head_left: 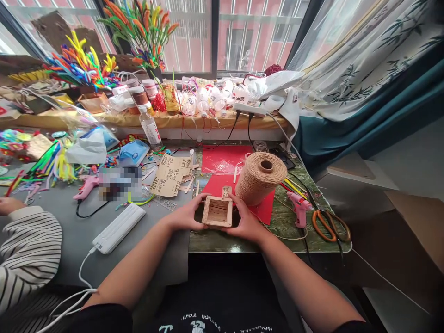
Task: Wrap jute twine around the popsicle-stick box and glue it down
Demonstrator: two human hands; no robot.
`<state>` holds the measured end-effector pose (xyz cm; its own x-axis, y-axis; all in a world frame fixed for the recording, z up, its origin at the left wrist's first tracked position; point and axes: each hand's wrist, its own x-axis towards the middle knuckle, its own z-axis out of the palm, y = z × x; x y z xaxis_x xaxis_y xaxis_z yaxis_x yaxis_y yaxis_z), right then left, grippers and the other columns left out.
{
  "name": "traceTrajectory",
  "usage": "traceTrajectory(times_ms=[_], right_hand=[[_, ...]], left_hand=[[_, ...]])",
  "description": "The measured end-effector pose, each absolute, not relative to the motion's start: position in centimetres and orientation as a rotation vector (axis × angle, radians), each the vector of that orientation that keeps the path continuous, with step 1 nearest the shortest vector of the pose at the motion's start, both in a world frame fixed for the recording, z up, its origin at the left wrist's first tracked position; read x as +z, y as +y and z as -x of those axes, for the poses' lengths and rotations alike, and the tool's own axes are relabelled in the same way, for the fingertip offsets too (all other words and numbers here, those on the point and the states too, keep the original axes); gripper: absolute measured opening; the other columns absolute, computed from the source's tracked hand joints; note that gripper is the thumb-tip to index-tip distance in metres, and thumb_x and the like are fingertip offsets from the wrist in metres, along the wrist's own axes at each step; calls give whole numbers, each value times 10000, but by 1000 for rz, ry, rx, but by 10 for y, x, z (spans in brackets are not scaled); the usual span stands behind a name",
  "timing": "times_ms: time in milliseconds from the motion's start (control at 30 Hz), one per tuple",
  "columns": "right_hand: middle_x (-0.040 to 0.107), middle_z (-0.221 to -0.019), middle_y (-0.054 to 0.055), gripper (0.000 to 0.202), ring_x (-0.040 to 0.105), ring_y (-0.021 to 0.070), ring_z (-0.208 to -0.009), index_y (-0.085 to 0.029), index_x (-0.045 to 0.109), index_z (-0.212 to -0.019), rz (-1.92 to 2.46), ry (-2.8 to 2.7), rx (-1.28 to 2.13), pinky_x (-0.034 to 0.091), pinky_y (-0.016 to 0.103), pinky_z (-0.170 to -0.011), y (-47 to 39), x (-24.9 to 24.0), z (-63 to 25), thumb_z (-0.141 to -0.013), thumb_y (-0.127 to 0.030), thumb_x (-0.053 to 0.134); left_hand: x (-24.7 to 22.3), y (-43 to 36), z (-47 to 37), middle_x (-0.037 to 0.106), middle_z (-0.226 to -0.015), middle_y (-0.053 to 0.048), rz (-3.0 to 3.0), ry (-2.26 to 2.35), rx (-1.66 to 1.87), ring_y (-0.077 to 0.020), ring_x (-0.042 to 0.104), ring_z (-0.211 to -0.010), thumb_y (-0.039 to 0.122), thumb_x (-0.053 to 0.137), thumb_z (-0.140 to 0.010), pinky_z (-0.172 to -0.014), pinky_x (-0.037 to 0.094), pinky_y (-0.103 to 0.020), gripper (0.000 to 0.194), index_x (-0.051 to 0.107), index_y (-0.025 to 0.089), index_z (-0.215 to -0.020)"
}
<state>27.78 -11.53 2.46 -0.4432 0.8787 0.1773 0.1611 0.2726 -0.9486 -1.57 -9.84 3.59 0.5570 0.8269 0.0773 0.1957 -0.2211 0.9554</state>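
Observation:
A small square box of wooden craft sticks (218,224) is held between my hands near the table's front edge, its open top facing me. Twine appears to run along its left side. My left hand (187,213) grips the left side, and my right hand (248,223) grips the right side. Just beyond my right hand stands a large spool of jute twine (258,180), with a strand trailing off to the right. Red sheets (222,159) lie under and behind the box.
To the right lie a pink glue gun (299,208) and orange-handled scissors (324,226). Printed sandpaper (169,175) and loose sticks lie to the left, with a white power strip (119,228) nearer. Another person's striped sleeve (31,249) is at far left. A bottle (150,127) stands behind.

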Motion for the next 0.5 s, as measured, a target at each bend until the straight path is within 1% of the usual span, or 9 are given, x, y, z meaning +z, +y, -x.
traceTrajectory(times_ms=[100,167,267,333,433,500], right_hand=[[396,-1634,103,1180,384,365,-1502,-376,285,-1646,972,-1830,1197,243,574,-1266,-115,14,-279,-676,-347,956],[375,-1648,100,1200,376,366,-1509,-384,242,-1657,981,-1821,1212,241,579,-1267,-115,11,-278,-689,-354,951],[398,-1633,103,1169,398,378,-1490,-382,280,-1645,973,-1772,1244,240,596,-1264,-114,9,-277,-688,-355,950],[414,-1620,104,1153,396,383,-1488,-382,296,-1639,969,-1774,1237,231,603,-1265,-113,8,-278,-689,-358,948],[400,-1629,97,1159,379,381,-1498,-394,269,-1647,991,-1834,1188,239,591,-1264,-112,6,-278,-703,-374,941],[395,-1630,101,1164,388,386,-1491,-390,269,-1649,1000,-1856,1156,263,583,-1256,-112,5,-279,-700,-380,943]], left_hand=[[31,-99,14,604,-1459,-141,-1759,904,736,-347,582,-1367,248,935,-626,-1170,466,-462,1033,466,270,-1547],[29,-98,15,590,-1471,-143,-1767,919,715,-351,582,-1363,264,942,-626,-1167,467,-467,1054,451,274,-1559],[26,-95,17,489,-1574,-160,-1765,897,683,-376,509,-1437,301,973,-602,-1207,414,-512,1202,341,298,-1625],[25,-94,18,429,-1625,-164,-1746,855,691,-387,463,-1476,326,977,-612,-1220,390,-534,1246,285,316,-1649],[24,-95,17,444,-1617,-157,-1734,835,721,-386,479,-1463,341,966,-648,-1206,407,-534,1182,317,334,-1636],[24,-97,16,455,-1608,-150,-1763,878,726,-387,490,-1450,341,977,-630,-1204,409,-531,1173,349,339,-1620]])
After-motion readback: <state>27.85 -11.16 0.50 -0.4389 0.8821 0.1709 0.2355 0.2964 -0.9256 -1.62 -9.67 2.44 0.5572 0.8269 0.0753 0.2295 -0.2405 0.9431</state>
